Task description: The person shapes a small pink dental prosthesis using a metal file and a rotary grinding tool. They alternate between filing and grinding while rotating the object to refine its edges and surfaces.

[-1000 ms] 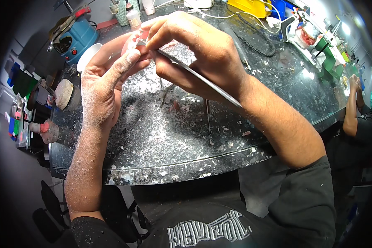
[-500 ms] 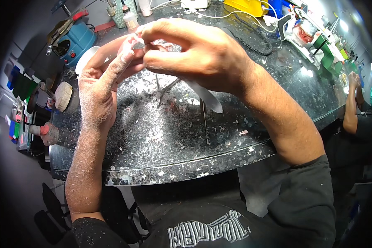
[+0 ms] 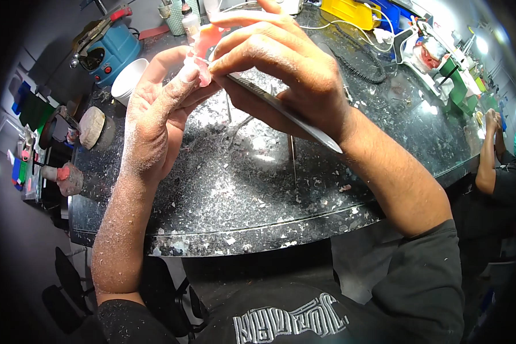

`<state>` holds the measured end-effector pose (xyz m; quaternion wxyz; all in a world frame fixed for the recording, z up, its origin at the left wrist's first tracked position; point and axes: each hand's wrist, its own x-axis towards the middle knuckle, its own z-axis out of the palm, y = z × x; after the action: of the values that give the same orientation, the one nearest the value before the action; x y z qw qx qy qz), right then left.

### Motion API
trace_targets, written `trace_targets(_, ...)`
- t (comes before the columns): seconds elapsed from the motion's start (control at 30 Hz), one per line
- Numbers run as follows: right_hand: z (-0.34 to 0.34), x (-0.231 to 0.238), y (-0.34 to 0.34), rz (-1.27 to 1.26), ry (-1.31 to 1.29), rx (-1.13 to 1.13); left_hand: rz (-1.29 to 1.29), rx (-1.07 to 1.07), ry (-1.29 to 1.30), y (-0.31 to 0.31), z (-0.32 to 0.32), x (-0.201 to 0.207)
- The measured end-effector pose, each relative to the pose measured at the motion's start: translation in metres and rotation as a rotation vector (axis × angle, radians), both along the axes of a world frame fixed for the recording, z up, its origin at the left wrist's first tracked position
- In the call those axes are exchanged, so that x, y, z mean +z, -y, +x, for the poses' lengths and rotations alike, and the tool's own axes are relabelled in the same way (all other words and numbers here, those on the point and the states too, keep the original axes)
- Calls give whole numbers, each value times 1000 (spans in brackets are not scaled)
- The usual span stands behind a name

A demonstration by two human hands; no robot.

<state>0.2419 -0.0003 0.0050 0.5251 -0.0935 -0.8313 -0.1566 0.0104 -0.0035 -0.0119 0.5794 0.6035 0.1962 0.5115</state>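
Observation:
My left hand (image 3: pixel 155 109), dusted with white powder, is raised over the bench and pinches a pink denture base (image 3: pixel 208 39) between thumb and fingers. In my right hand (image 3: pixel 292 63) is a metal wax knife (image 3: pixel 289 113). Its ridged handle runs under the fingers, and a flat rounded end points back toward my right wrist. The other end meets the denture base beside my left thumb, but the tip itself is hard to make out. My right fingers partly cover the pink piece.
White powder and pink chips cover the dark bench (image 3: pixel 223 223). A white cup (image 3: pixel 130 80), a blue machine (image 3: pixel 112 49) and a plaster piece (image 3: pixel 92 127) stand left. A dropper bottle (image 3: pixel 190 24) and yellow bin (image 3: pixel 350 12) are behind. Another person's hands (image 3: pixel 492 121) appear far right.
Both hands have shifted slightly right, and the denture base has turned so more pink shows. My right fingers have lifted and spread, with the wax knife's handle now exposed. More of the white cup shows.

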Motion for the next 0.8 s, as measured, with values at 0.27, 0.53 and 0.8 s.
trace_targets(0.27,-2,4,7,-70,-5,-39,34,36,-16,-3,0,-4)
trace_targets(0.53,13,1,-4,76,107,-15,50,8,-41,2,4,2)
trace_targets(0.8,4,1,-5,-39,-128,-63,-16,-28,-19,-4,-1,0)
